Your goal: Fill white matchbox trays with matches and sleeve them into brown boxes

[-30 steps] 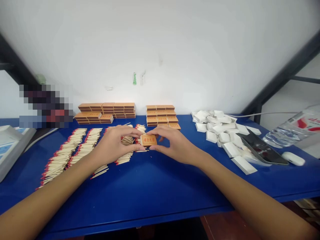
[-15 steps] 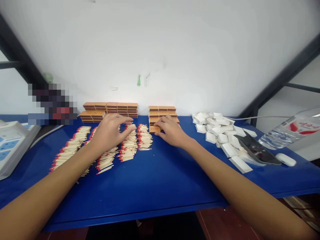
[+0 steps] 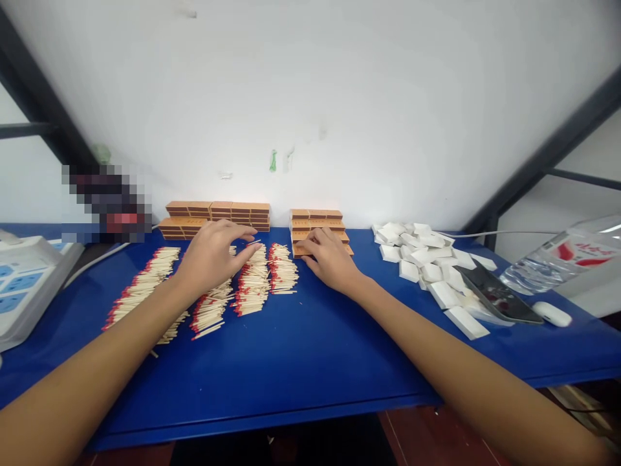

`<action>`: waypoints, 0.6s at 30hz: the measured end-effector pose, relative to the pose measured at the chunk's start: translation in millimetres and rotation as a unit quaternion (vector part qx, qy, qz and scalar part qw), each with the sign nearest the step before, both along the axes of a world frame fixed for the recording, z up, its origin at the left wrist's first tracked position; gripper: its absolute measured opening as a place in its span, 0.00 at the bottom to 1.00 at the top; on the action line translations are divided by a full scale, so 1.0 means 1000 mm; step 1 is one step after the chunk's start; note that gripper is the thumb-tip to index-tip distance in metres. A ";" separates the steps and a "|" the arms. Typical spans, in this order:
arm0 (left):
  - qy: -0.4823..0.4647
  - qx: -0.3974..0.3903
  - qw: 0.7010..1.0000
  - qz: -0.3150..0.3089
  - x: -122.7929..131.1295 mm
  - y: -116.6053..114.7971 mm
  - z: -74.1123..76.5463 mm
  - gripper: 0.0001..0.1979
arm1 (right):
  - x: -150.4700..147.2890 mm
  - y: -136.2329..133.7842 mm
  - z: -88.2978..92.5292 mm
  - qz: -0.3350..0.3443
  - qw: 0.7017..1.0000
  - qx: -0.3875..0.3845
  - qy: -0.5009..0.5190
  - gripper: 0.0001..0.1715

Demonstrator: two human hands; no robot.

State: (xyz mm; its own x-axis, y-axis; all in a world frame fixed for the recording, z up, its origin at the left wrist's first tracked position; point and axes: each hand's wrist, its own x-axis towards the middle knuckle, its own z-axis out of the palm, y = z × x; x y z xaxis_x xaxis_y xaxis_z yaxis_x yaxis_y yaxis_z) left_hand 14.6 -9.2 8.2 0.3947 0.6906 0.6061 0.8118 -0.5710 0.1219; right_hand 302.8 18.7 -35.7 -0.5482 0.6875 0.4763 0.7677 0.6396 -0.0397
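My left hand point(image 3: 218, 249) hovers over the rows of red-tipped matches, thumb and forefinger apart. A thin pale sliver shows between those fingertips; whether it is held or part of the matches behind cannot be told. Beside it lie two match rows, one point(image 3: 252, 285) longer and one point(image 3: 283, 268) shorter. My right hand point(image 3: 330, 255) is curled over the front matchbox point(image 3: 298, 250), thumb and fingertips at its left end. This orange matchbox sits before a stepped stack of matchboxes point(image 3: 315, 213), and my hand hides part of it.
More matchboxes point(image 3: 240, 207) stand stacked by the wall at the left. White inner trays point(image 3: 417, 249) lie heaped to the right, near a phone point(image 3: 499, 291), a white earphone case point(image 3: 552, 314) and a water bottle point(image 3: 553, 259). A power strip point(image 3: 29, 278) occupies the left edge.
Less of the front matchbox's printed face shows under my right hand. My left hand keeps nearly the same pose. The whole view has shifted slightly.
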 end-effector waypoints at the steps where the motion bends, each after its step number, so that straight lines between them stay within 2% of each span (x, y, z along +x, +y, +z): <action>1: 0.006 0.006 1.000 0.004 -0.002 0.002 0.000 0.17 | 0.000 0.000 0.001 0.000 1.000 0.003 0.007 0.16; 5: 0.073 0.019 0.997 0.023 -0.013 0.009 0.004 0.21 | -0.001 0.001 0.015 0.015 0.999 0.003 0.038 0.12; 8: 0.131 0.026 0.987 0.092 -0.024 0.012 0.011 0.24 | -0.017 0.008 0.037 0.037 0.998 -0.019 0.042 0.10; 11: 0.150 0.046 0.965 0.210 -0.039 0.016 0.017 0.24 | -0.055 0.019 0.057 0.049 0.993 -0.084 0.061 0.09; 13: 0.149 0.044 0.951 0.268 -0.050 0.018 0.019 0.23 | -0.090 0.029 0.065 0.031 0.976 -0.187 0.108 0.06; 15: 0.150 0.036 0.943 0.294 -0.059 0.021 0.018 0.21 | -0.126 0.042 0.067 0.004 0.966 -0.227 0.123 0.08; 18: 0.151 0.013 0.943 0.297 -0.066 0.023 0.015 0.20 | -0.168 0.065 0.062 -0.052 0.949 -0.275 0.145 0.16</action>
State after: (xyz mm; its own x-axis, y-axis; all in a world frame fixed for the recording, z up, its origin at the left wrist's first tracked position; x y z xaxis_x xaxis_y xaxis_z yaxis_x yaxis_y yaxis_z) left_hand -51.1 14.0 23.1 0.1005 0.8304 0.5480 0.9847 -0.0043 -0.1742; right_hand 134.9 83.2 26.5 -0.3646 0.9189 0.1508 0.7317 0.3829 -0.5639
